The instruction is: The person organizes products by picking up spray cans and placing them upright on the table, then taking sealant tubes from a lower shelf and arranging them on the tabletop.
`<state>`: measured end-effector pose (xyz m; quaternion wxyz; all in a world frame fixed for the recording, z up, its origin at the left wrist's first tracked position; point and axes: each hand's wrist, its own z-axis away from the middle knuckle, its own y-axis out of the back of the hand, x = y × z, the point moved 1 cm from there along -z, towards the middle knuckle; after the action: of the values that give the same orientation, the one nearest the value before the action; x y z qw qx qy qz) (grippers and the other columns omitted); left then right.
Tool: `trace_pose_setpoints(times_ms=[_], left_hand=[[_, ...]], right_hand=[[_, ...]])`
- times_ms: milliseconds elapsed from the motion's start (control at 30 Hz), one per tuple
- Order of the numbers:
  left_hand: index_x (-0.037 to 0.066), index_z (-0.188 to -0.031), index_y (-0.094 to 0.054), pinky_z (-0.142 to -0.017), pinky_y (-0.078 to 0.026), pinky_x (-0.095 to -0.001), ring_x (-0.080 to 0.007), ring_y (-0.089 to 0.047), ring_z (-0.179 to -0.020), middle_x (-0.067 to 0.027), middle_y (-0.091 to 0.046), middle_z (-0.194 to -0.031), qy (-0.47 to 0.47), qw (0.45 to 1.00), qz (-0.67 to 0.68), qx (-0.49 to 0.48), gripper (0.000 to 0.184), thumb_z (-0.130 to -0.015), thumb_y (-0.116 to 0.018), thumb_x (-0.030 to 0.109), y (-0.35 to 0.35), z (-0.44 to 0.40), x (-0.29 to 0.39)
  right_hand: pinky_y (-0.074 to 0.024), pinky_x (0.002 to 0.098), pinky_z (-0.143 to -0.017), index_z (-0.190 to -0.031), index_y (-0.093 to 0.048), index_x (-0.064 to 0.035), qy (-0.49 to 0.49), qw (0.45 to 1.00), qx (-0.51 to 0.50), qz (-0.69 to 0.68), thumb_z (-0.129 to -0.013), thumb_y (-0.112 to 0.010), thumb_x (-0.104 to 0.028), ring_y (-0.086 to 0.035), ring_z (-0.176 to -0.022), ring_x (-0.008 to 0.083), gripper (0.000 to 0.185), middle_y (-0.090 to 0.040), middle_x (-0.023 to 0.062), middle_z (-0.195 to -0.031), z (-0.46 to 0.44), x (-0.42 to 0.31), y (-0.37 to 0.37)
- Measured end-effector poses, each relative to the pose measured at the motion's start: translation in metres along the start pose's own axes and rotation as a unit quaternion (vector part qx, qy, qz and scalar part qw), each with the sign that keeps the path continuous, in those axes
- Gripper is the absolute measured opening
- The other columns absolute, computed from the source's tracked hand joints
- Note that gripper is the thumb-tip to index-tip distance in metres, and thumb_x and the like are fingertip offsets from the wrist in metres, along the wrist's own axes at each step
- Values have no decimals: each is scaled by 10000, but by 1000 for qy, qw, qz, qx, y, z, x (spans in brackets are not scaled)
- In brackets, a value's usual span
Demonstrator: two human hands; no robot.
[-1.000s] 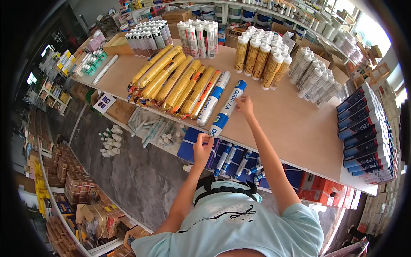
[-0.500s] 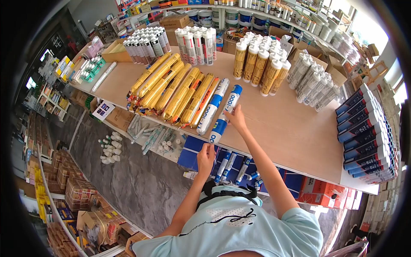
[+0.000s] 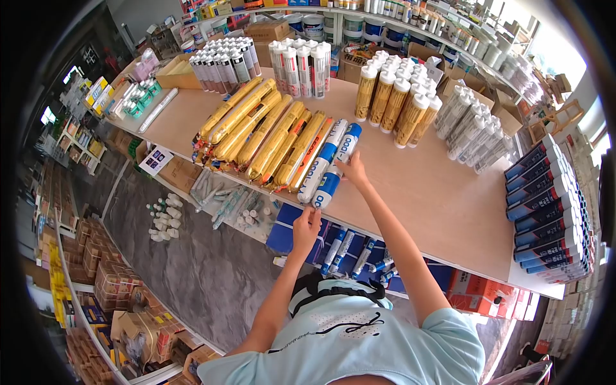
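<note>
A blue-and-white sealant sausage pack [image 3: 330, 178] lies on the table, close against a second blue-and-white sealant sausage pack [image 3: 312, 177] on its left. My right hand [image 3: 353, 171] holds its right side near the middle, thumb toward the top. At the near end, by the table edge, my left hand [image 3: 307, 228] has its fingers closed around the tip. Left of both packs sits a pile of gold foil sausage packs [image 3: 263, 138], several of them stacked on others.
Behind stand upright groups of gold cartridges [image 3: 393, 102], white-and-red cartridges [image 3: 299, 70] and grey-white cartridges [image 3: 475, 128]. Dark blue cartridges [image 3: 545, 208] are stacked on their sides at the right end. Below the table edge, a blue box [image 3: 289, 231] and more sausage packs [image 3: 345, 251] lie.
Both hands have shifted the held sausage pack leftward, closing the gap to the blue-and-white pack beside it. The view has tilted slightly.
</note>
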<state>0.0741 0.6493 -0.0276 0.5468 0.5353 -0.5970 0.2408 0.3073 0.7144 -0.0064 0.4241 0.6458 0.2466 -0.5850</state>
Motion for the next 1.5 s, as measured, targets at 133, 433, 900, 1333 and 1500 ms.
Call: trace_pose_setpoints(times_ms=[133,433,900,1333,1500], left_hand=[[8,-863,-538,-470,-458,-231,-89,-571,-518,-44,-577,-595,10,999,37,-16,198,-977,-544,170,-1,1,2],[22,-869,-506,-458,-419,-239,-96,-549,-503,-42,-557,-574,50,994,99,10,179,-985,-517,158,-14,7,1],[26,-842,-568,-445,-454,-222,-84,-546,-492,-21,-554,-587,141,959,236,66,248,-972,-561,236,-3,3,6],[5,-783,-562,-477,-449,-333,-196,-588,-507,-90,-578,-583,87,996,8,11,385,-982,-524,332,23,-19,0],[11,-812,-541,-511,-445,-348,-265,-560,-514,-115,-576,-609,-16,985,-171,9,322,-979,-529,287,32,-22,12]], right_hand=[[-580,351,-435,-1062,-349,45,2,1000,-4,-10,-796,-750,-219,-678,-663,265,549,-620,211,-910,-2,5,1],[-550,299,-445,-955,-382,5,-52,998,-27,20,-810,-749,-352,-637,-605,184,533,-585,142,-826,7,-2,9],[-542,305,-434,-968,-414,16,-40,999,-4,7,-812,-743,-365,-624,-562,178,527,-607,135,-790,19,-1,6],[-527,273,-431,-945,-547,50,-51,998,23,21,-752,-801,-392,-625,-565,154,545,-623,110,-760,29,0,27],[-542,279,-443,-938,-581,47,-38,999,17,1,-761,-799,-373,-625,-568,144,506,-628,106,-759,29,12,33]])
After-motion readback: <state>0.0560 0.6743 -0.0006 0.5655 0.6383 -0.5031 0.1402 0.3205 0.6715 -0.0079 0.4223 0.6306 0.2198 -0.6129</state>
